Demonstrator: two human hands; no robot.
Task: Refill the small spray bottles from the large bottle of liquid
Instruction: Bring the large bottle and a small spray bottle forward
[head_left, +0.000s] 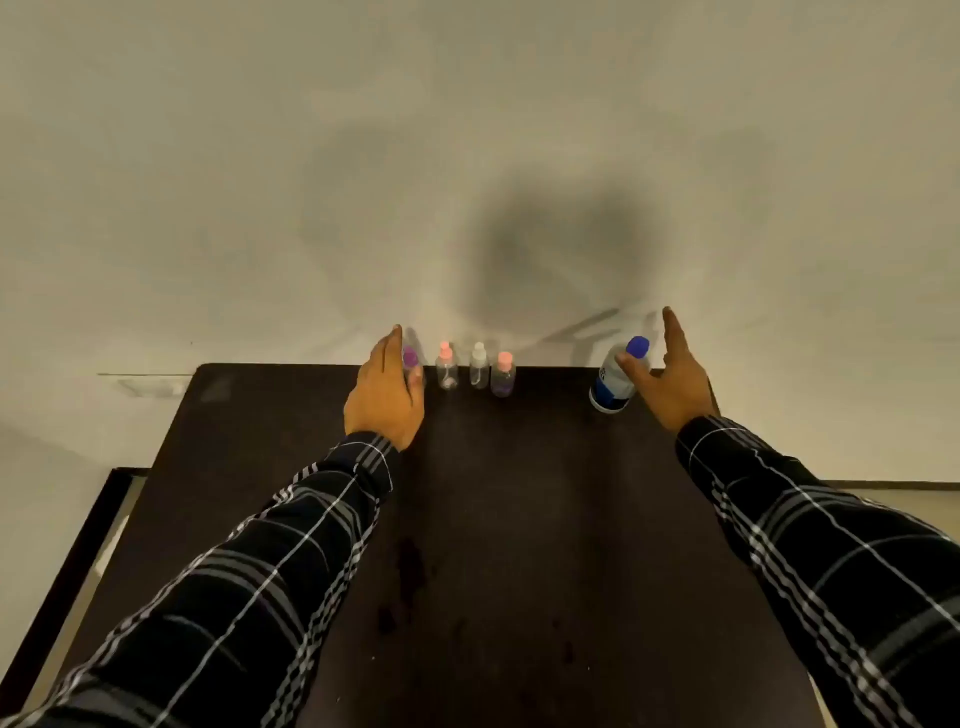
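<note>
A dark table (493, 519) stands against a pale wall (260, 156). Three small bottles line its far edge: pink-capped (447, 371), white-capped (478, 369) and another pink-capped bottle (504, 376). Leftmost, a purple-capped bottle (410, 357) is half hidden by the left hand (384, 395), between its straight fingers (396, 338) and thumb; I cannot tell whether it is gripped. The right hand (670, 384) is spread wide and holds nothing, its thumb (626, 364) in front of the big blue-capped bottle (613, 384).

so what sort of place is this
Probably a plain room, perhaps at home: a dark table against a bare cream wall, holding small clear plastic spray bottles and a large blue-capped bottle.
</note>
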